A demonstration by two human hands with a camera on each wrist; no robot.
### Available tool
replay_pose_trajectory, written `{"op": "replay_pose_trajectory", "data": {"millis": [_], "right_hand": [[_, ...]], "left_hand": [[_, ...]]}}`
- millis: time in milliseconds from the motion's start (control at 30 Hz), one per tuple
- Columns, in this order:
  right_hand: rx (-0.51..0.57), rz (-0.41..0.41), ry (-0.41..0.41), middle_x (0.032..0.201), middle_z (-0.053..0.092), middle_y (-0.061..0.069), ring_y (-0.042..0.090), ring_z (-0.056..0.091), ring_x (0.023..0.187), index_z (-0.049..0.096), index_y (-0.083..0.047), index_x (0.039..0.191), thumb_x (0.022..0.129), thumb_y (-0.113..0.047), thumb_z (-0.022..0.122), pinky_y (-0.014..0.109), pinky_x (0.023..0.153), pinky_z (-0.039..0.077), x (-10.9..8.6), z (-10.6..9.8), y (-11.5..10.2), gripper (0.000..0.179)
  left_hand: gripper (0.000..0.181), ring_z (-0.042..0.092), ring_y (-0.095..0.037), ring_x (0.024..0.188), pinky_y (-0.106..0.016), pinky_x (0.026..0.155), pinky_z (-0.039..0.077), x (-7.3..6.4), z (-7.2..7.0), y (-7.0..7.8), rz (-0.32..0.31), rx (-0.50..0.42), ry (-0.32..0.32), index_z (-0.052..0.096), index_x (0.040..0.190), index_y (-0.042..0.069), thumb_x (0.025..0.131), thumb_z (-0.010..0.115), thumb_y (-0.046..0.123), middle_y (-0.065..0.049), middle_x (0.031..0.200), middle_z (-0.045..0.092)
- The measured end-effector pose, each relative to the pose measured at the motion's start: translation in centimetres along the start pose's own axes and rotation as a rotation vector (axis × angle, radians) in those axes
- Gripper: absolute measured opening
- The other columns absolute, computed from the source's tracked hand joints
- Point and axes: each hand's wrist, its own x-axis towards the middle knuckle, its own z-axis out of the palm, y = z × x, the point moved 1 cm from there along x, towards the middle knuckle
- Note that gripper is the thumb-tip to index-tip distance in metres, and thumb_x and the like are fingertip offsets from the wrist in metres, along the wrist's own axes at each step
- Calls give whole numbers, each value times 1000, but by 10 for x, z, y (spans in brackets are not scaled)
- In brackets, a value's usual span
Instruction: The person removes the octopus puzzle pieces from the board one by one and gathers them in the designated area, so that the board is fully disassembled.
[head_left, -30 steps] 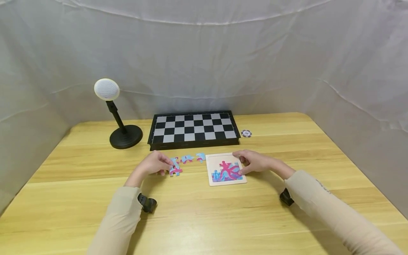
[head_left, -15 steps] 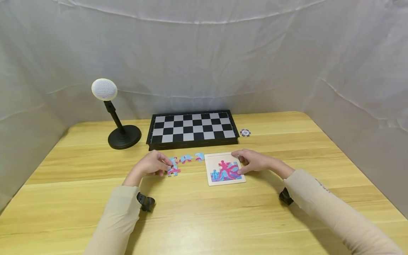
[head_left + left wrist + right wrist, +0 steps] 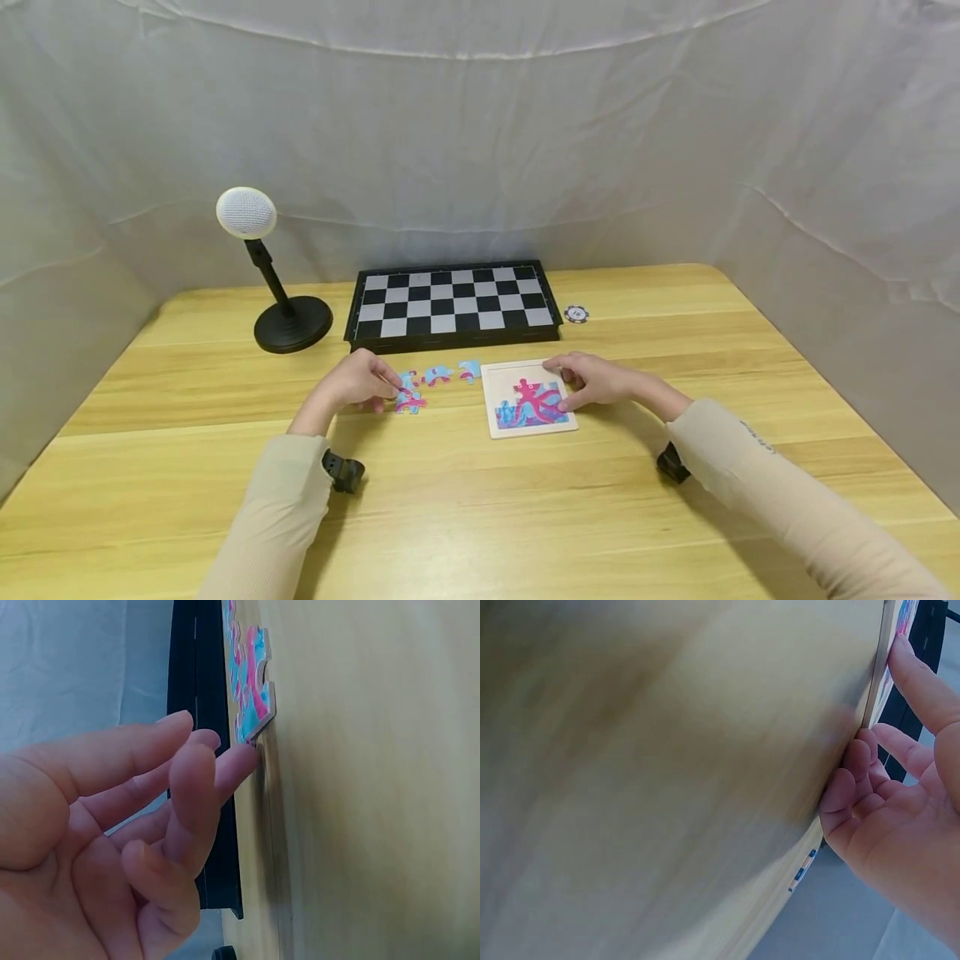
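Note:
My left hand [image 3: 362,382] is beside a jigsaw piece [image 3: 410,403] in pink and blue. In the left wrist view, one fingertip touches the edge of the jigsaw piece [image 3: 259,709], while the thumb stays apart from it. Several more pieces lie just behind, such as a jigsaw piece [image 3: 437,375] and a pale blue jigsaw piece [image 3: 470,370]. My right hand [image 3: 600,380] rests at the right side of a wooden puzzle tray [image 3: 497,375], its thumb on the picture and its index finger at the far corner. Inside the tray is a partly assembled pink octopus picture [image 3: 531,407].
A black-framed checkered board [image 3: 455,304] stands behind the pieces, with a poker chip [image 3: 577,314] at its right. To the back left is a round white-headed lamp [image 3: 247,213] on a black base [image 3: 293,323]. Pale cloth [image 3: 480,150] hangs around the table [image 3: 465,517].
My left hand has drawn back slightly from the near jigsaw piece, which shows more fully now. The right hand and the tray have kept their places.

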Motion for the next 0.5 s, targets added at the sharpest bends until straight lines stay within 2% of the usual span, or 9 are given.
{"op": "replay_pose_trajectory", "data": {"millis": [233,367,500], "right_hand": [[-11,-2,4,83,43,5,19,39,77,41,6,127,78,-18,69,29,66,35,0,0,0,62],[-9,-4,3,83,43,5,19,39,77,41,6,127,78,-18,69,29,67,35,0,0,-1,61],[-7,-9,3,83,43,5,19,39,77,41,6,127,78,-17,69,29,67,35,0,0,-1,61]], "left_hand": [[11,49,-12,45,-21,41,29,0,1,1,51,7,-1,66,89,-3,80,62,1,-7,71,62],[10,50,-13,46,-21,41,29,0,2,0,49,1,-8,66,89,-3,81,61,1,-6,73,62],[9,50,-13,46,-21,41,30,1,2,0,43,11,12,66,87,-2,81,61,1,-6,74,61]]}}
